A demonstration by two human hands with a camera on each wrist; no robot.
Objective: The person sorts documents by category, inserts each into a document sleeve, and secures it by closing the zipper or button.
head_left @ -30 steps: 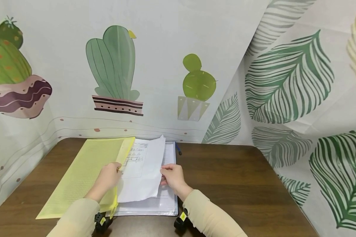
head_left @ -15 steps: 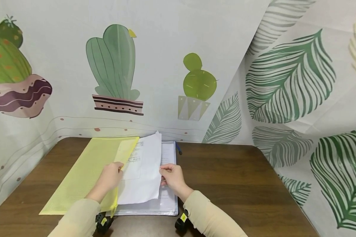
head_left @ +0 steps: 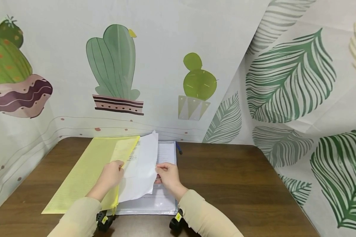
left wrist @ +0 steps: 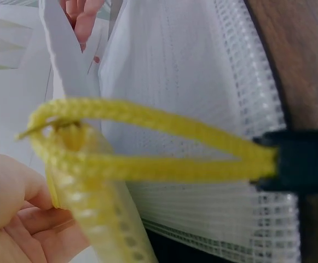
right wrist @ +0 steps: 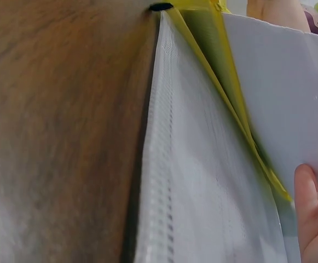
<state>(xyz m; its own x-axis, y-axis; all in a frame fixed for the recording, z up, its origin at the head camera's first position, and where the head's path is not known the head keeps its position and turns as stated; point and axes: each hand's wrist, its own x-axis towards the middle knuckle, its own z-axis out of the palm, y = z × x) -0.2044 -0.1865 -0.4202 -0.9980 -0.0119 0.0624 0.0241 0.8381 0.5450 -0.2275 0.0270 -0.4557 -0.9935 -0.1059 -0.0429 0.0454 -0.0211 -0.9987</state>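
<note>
A yellow mesh zip pouch [head_left: 80, 174] lies at the left, its open edge raised. My left hand [head_left: 110, 176] grips that edge. My right hand [head_left: 168, 176] pinches the right edge of white printed paper [head_left: 142, 177], whose left part sits inside the pouch mouth and shows through the mesh. Beneath the paper is a second pouch, clear with a white mesh border [head_left: 163, 207], holding printed pages. From the left wrist, a yellow pull cord [left wrist: 164, 169] with a dark end hangs at the pouch corner. In the right wrist view, fingers [right wrist: 307, 208] touch the lifted paper [right wrist: 279, 82].
A brown wooden table [head_left: 225, 184] carries everything. A blue zip pull [head_left: 179, 148] sticks out at the clear pouch's far right corner. Behind the table hangs a cloth printed with cacti and leaves [head_left: 160, 82]. A black wrist camera [head_left: 175, 223] sits below the right sleeve.
My right hand has moved slightly left, and the paper has slid further into the yellow pouch. The pouch's left side has shifted a little right; my left hand keeps its grip.
</note>
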